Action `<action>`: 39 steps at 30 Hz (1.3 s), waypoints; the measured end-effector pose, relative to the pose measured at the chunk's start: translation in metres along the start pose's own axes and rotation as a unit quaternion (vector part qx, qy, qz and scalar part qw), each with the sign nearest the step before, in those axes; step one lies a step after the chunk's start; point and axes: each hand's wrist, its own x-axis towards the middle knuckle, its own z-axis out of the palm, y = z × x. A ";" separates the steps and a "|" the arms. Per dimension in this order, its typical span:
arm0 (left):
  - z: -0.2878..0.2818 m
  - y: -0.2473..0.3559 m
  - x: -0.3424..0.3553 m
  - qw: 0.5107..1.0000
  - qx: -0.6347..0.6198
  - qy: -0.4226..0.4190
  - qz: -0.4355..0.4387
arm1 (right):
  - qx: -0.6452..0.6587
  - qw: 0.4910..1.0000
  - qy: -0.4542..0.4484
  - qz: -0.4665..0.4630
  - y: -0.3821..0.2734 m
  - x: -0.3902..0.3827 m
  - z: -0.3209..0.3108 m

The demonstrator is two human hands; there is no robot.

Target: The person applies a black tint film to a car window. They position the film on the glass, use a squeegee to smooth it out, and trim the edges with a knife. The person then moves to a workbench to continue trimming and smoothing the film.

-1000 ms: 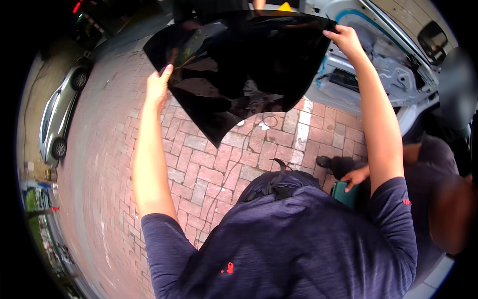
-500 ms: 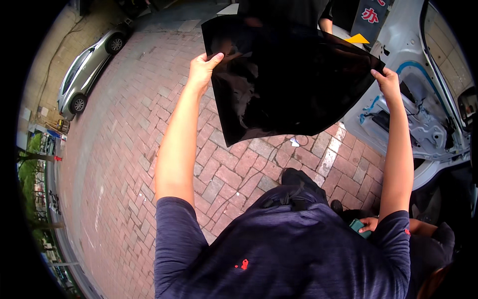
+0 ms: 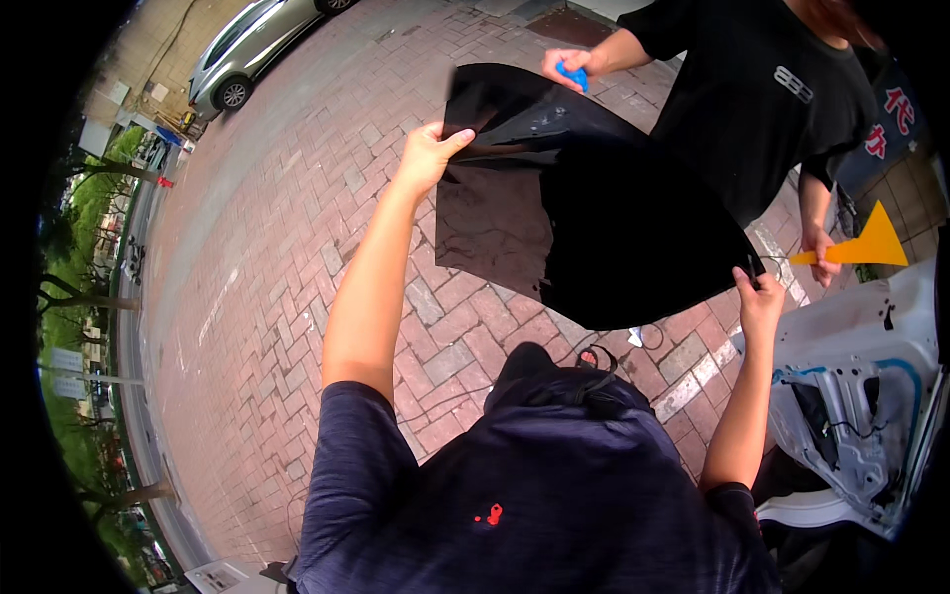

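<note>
A large sheet of dark tinted window film (image 3: pixel 633 218) spans the space between my two raised hands. My left hand (image 3: pixel 427 158) pinches its left edge, thumb on top. At the lower right corner, my right hand (image 3: pixel 760 299) grips the film between thumb and fingers. Paving shows through the sheet's left part, while the rest looks black. Across from me a co-worker in a black T-shirt (image 3: pixel 737 109) has one hand by the film's far edge, closed on a small blue thing (image 3: pixel 572 76) I cannot make out. Their other hand holds a yellow fan-shaped scraper (image 3: pixel 871 240).
At right stands a white car door (image 3: pixel 851 396) with its inner panel off, wiring and metal exposed. A silver car (image 3: pixel 259 48) is parked at the far left. Underfoot are reddish paving bricks (image 3: pixel 267 297). Trees (image 3: pixel 99 287) line the road on the left.
My view has swung right. The film and my right hand sit lower, and the sheet is tilted differently. The co-worker opposite now shows more fully; the hand with a green thing has left view.
</note>
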 end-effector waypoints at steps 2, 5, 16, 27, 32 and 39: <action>-0.024 -0.011 0.023 0.999 0.032 0.017 -0.010 | 0.006 1.000 -0.018 0.008 -0.014 0.023 0.040; -0.057 -0.036 0.061 0.998 0.046 0.033 -0.002 | 0.050 0.998 -0.045 -0.019 -0.035 0.063 0.091; -0.129 -0.142 0.317 0.998 -0.048 -0.002 -0.031 | -0.027 1.000 -0.011 0.008 -0.072 0.220 0.257; -0.075 -0.172 0.614 0.996 -0.026 -0.088 -0.011 | -0.095 0.986 0.088 0.108 -0.064 0.391 0.347; -0.002 -0.158 0.757 0.988 -0.046 -0.145 0.023 | -0.101 0.978 0.151 0.106 -0.015 0.496 0.363; 0.123 -0.115 0.925 0.984 0.047 -0.160 0.063 | -0.067 0.966 0.203 0.145 0.044 0.626 0.374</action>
